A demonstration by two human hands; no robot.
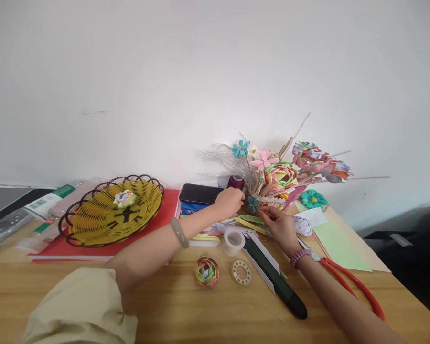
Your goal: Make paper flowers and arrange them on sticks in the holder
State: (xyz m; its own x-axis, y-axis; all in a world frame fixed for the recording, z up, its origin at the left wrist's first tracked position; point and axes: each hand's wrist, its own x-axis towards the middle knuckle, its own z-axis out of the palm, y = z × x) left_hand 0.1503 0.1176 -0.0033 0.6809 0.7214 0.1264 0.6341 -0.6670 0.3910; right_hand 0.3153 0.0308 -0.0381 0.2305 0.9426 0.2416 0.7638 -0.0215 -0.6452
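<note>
Two hands meet at the base of a paper-flower bouquet at the back of the table, seen from the head camera. Left hand is curled narrow, its fingertips pinched on or right against the bundled stems beside a small teal flower; it seems to steady the bunch. Right hand sits just below, fingers bent close about a pale beaded strand that runs across the stems, apparently kept taut there. Whether either pinch is fully shut I cannot tell.

Counted, the bouquet shows about five blooms, though some overlap; one more teal flower lies loose to its right. Two folded paper roses lie apart from it: one in the yellow basket, where it is kept out of the way, and one rose on the bare wood near the arms. Two tape rings rest within reach: a clear roll and an empty core. One dark cutter lies under the right wrist, one red-handled tool beside that forearm, one phone and one thread spool behind the left hand. One green sheet lies at the right.
</note>
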